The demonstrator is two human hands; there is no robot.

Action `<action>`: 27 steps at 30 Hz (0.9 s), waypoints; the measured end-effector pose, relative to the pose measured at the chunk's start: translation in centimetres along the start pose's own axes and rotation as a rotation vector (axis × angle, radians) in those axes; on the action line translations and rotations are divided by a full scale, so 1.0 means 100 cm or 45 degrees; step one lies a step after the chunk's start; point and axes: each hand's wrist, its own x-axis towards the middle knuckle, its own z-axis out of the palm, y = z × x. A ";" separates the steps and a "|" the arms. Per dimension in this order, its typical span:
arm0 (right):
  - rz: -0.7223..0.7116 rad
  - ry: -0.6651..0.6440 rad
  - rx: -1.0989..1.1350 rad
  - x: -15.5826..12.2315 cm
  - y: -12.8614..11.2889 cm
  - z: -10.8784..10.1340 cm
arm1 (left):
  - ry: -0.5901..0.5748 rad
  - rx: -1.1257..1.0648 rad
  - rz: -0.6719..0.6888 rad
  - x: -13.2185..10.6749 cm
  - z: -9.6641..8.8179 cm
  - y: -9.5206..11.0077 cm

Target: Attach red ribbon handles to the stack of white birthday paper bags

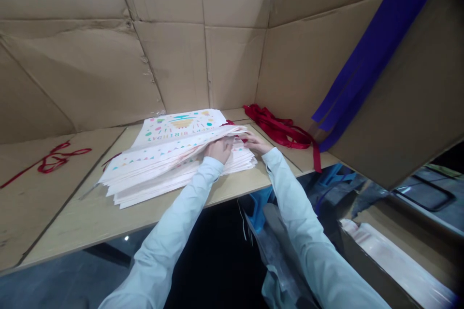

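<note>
Lying flat on the table (90, 222), the stack of paper bags (163, 159) runs long from left to right. Both hands are at its right end. The left hand (217, 149) is curled tight on the top bags, holding them up. The right hand (253, 144) pokes fingers under; its hold is hidden. Some red ribbons (282, 130) lie just beyond.
</note>
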 end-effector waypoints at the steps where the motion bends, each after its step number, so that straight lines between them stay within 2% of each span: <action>1: 0.034 -0.031 -0.007 -0.003 -0.001 -0.004 | 0.022 -0.033 0.051 0.002 0.001 -0.003; 4: 0.140 -0.088 -0.022 -0.009 -0.001 -0.009 | 0.058 -0.119 0.172 0.005 0.004 -0.008; 7: 0.157 -0.070 -0.051 -0.010 0.002 -0.008 | 0.052 -0.166 0.252 0.005 0.005 -0.009; 12: 0.073 0.132 -0.074 -0.004 0.004 0.001 | -0.038 -0.171 0.384 0.003 0.002 -0.009; 16: 0.032 0.322 -0.143 0.001 0.002 0.007 | -0.118 -0.098 0.390 0.006 0.006 -0.013; 18: 0.017 0.413 -0.156 0.001 0.001 0.008 | -0.105 -0.064 0.381 0.006 0.008 -0.015; 21: 0.008 0.515 -0.025 -0.003 0.000 0.004 | -0.046 -0.027 0.377 0.005 0.007 -0.014; 23: 0.014 0.438 0.059 -0.007 0.001 -0.001 | -0.014 0.001 0.343 0.004 0.006 -0.012; 27: 0.000 0.051 -0.047 -0.009 0.005 -0.005 | 0.010 -0.015 0.311 0.002 0.004 -0.009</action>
